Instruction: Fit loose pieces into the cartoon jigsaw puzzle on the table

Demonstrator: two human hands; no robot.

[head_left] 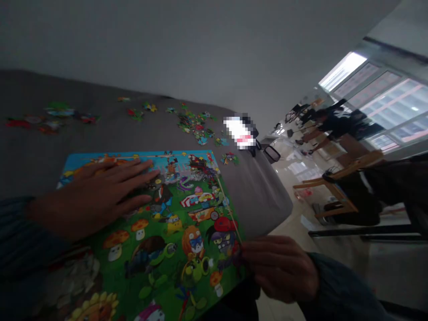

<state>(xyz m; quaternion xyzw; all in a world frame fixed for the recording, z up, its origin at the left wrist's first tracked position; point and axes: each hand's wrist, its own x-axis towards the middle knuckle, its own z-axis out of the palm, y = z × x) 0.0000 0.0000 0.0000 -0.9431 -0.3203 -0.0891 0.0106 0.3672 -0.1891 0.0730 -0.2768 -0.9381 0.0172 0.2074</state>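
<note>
While left hand (96, 196) lies flat, fingers spread, on glossy puzzle board (174, 232), right hand (281, 267) pinches its edge (thin cardboard).

Pretty dim shot overall, kind of murky and underexposed. The only real light comes from the windows (384, 96) up at 2 o'clock, and they're blown out to white with a pinkish tint on the frames. The floor (297, 171) near 3 o'clock catches a pale glare from them. The whole frame is tilted hard, and straight lines bend toward the edges. The left hand (96, 194) at 9 o'clock is soft and smeary, the right hand (281, 267) at 5 o'clock a bit sharper. The puzzle (174, 223) colours stay punchy in the middle but go mushy at 7 o'clock. A pixelated patch (241, 130) sits just above centre.
</note>
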